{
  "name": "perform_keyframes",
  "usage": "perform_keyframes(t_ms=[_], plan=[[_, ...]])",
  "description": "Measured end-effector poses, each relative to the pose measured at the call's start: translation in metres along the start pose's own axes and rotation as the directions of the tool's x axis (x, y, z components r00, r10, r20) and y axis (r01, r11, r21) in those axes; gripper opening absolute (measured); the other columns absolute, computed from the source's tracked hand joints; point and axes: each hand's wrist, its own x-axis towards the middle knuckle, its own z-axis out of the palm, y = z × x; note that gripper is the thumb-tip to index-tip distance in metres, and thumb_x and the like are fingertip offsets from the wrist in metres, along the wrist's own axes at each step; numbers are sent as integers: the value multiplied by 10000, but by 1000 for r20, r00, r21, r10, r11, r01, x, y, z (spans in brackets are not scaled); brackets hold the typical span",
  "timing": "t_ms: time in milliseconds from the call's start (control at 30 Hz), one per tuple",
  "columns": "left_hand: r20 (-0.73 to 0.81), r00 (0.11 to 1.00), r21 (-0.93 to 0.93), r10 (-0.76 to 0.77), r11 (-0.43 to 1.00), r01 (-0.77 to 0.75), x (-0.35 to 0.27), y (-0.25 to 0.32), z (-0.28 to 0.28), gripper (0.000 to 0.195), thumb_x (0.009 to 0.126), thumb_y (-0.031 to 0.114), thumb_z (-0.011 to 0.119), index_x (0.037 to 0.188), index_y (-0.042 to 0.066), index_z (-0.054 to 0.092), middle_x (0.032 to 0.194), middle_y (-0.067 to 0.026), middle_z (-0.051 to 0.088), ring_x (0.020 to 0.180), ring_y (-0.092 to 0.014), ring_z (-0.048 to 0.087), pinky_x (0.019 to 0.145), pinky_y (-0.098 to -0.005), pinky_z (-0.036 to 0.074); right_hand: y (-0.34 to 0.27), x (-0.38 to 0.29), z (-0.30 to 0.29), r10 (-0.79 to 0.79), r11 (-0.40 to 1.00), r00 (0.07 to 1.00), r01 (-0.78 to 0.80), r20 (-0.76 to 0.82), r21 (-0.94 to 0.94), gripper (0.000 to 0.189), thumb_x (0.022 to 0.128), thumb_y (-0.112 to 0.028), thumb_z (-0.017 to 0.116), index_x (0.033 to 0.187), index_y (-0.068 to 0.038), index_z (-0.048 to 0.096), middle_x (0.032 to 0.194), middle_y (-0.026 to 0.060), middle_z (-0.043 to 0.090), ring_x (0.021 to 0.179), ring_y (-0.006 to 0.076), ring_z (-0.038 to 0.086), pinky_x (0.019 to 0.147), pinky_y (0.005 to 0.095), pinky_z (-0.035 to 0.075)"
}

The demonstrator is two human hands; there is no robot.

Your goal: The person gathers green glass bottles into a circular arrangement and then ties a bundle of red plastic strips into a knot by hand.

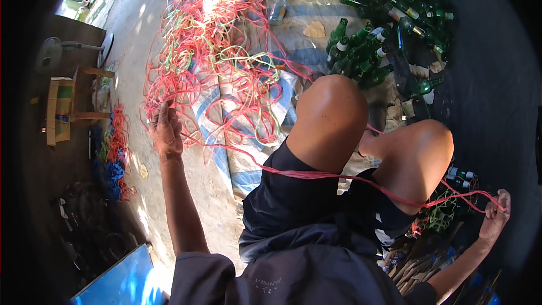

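Note:
A red plastic cord (309, 174) runs across my lap from one hand to the other. At its left end my left hand (166, 129) is closed on it, by the near left edge of a large tangle of red and green cord (220, 46). My right hand (496, 215), far out at the right, pinches the cord, which forms a loop there. The tangle lies on a blue and white striped tarp (271, 89) in front of me. A strand also runs from the tangle towards my knee.
Many green glass bottles (368, 51) stand and lie beyond my knees. Clear bottles (278, 10) lie beside the tangle. At the left are a wooden stool (93, 115), a cardboard box (59, 112), a fan (51, 54), another cord heap (116, 156) and a blue panel (120, 277).

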Motion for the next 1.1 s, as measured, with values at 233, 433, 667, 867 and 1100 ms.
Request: perform_keyframes(t_ms=[233, 433, 667, 867, 1100], plan=[[202, 979, 243, -19, 969, -31, -25, 10, 11, 229, 996, 211, 606, 1089, 14, 674, 706, 25, 556, 538, -33, 431, 459, -225, 333, -54, -12, 77, 36, 974, 988, -1, 148, -227, 481, 899, -401, 734, 1106, 14, 605, 695, -78, 390, 566, 12, 300, 502, 186, 221], [506, 821, 775, 265, 276, -568, -69, 37, 63, 327, 930, 132, 639, 1212, -34, 632, 1149, -210, 679, 1009, -319, 689, 883, -369, 535, -97, -35, 162, -50, 929, 963, 142, 265, -342, 410, 824, -280, 805, 1035, 24, 628, 746, -62, 445, 705, 49, 383, 698, 219, 330], [891, 441, 56, 104, 941, -335, -210, 77, 183, 567, 899, 186, 702, 1382, -19, 485, 1338, -175, 570, 1234, -264, 551, 1043, -380, 425, -119, -53, 282, -95, 938, 921, 209, 377, -276, 277, 757, 91, 680, 1016, 0, 649, 781, -15, 489, 699, 73, 454, 637, 215, 370], [956, 183, 195, -229, 963, 187, -269, 51, 219, 384, 956, 191, 662, 1259, -6, 532, 1169, -177, 621, 1115, -277, 617, 959, -372, 479, -124, -51, 310, 51, 970, 917, 49, 395, -240, 264, 782, 73, 662, 1031, -14, 652, 784, -21, 505, 701, 46, 467, 605, 188, 361], [914, 394, -5, -97, 969, 249, -247, 56, 195, 225, 1046, 151, 455, 929, -5, 567, 876, -86, 585, 795, -197, 583, 741, -318, 477, -92, -31, 285, -29, 960, 901, 146, 433, -240, 175, 775, 49, 660, 944, 3, 657, 778, -4, 534, 723, 75, 486, 662, 219, 378]])
